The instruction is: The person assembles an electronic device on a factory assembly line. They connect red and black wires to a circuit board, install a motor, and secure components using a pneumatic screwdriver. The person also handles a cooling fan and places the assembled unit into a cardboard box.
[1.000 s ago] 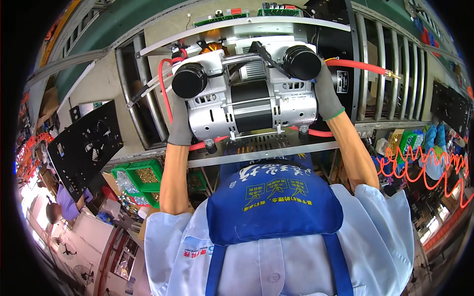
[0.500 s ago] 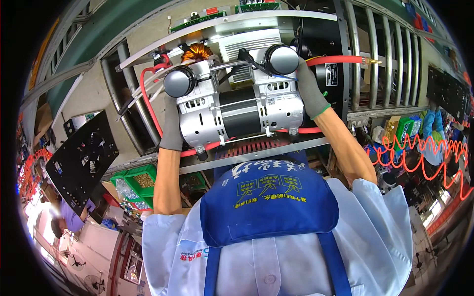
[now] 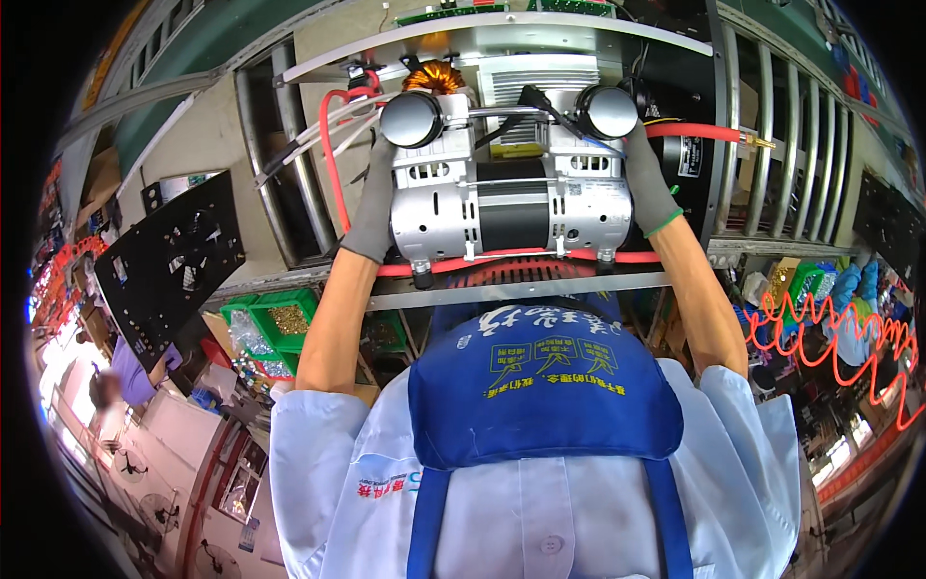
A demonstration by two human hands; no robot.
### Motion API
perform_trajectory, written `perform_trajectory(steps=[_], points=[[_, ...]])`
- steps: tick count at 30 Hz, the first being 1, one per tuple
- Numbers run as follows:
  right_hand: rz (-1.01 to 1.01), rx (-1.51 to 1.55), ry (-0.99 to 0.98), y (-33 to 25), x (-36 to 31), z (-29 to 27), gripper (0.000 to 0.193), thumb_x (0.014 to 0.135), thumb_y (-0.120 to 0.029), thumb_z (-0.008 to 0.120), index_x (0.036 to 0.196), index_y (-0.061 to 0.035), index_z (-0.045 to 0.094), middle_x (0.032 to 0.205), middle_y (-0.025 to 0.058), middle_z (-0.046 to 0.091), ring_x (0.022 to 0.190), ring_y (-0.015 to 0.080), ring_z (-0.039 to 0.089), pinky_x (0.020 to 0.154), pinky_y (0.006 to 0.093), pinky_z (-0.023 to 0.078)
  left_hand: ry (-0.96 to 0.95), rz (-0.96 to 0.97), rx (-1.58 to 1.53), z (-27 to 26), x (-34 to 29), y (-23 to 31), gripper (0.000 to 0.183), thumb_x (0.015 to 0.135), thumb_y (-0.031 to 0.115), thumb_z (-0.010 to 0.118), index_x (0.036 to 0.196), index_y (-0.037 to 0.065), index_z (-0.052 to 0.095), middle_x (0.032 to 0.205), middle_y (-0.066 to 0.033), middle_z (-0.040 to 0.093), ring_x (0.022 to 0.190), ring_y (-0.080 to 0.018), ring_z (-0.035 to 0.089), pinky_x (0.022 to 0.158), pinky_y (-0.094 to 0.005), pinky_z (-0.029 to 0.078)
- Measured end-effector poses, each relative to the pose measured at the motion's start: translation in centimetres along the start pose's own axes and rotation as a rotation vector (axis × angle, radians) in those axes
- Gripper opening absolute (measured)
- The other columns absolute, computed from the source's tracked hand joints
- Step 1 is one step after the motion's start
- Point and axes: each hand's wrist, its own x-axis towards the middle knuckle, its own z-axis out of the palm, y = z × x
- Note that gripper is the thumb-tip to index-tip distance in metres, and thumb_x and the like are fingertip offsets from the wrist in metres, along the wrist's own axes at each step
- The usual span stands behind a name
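A silver twin-cylinder compressor pump with a black middle section and two round dark-rimmed caps sits across an open metal chassis. My left hand, in a grey glove, is closed around its left end. At the opposite end, my right hand, gloved in grey with a green cuff, grips the casing. The fingers of both hands are partly hidden behind the pump. Rubber feet show beneath it, close to the chassis's front rail. Behind it are a copper coil and a finned heat sink.
A red hose with a brass end sticks out over metal rollers on the right. Black plates lie either side. Green bins of small hardware stand front left. A coiled red air hose hangs right. Another person is at far left.
The pump, chassis and surroundings appear further right and more level in the view. Both hands keep their hold on the pump's ends.
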Motion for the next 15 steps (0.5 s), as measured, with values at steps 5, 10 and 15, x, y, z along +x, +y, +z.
perform_trajectory(steps=[5, 10, 15], points=[[0.008, 0.029, -0.060, -2.0, -3.0, 1.5, 0.049, 0.104, -0.050, 0.045, 0.127, -0.0088, 0.061, 0.113, 0.0054, 0.070, 0.099, 0.0154, 0.070, 0.086, 0.0313, 0.058, 0.002, -0.013, 0.010, 0.5, 0.1, 0.4, 0.057, 0.101, 0.053, 0.046, 0.128, 0.004, 0.059, 0.111, -0.0150, 0.072, 0.090, -0.0243, 0.075, 0.075, -0.0382, 0.064], [-0.303, -0.545, 0.030, -0.7, -7.7, -0.1, 0.069, 0.095, -0.051, 0.057, 0.138, 0.0021, 0.051, 0.127, 0.0192, 0.063, 0.121, 0.0269, 0.060, 0.101, 0.0391, 0.050, -0.052, 0.054, 0.037, 1.3, -0.7, 0.3, 0.061, 0.097, 0.060, 0.051, 0.127, 0.008, 0.062, 0.111, -0.0119, 0.072, 0.088, -0.0224, 0.074, 0.076, -0.0364, 0.063], [-1.064, -1.480, 0.137, 1.4, -17.8, 5.4, 0.069, 0.076, -0.042, 0.078, 0.127, -0.0010, 0.055, 0.119, 0.0219, 0.060, 0.113, 0.0366, 0.059, 0.092, 0.0482, 0.048, -0.165, 0.067, 0.123, 0.4, -0.9, 0.2, 0.067, 0.095, 0.066, 0.048, 0.129, 0.010, 0.063, 0.114, -0.0095, 0.073, 0.094, -0.0215, 0.074, 0.080, -0.0368, 0.062]])
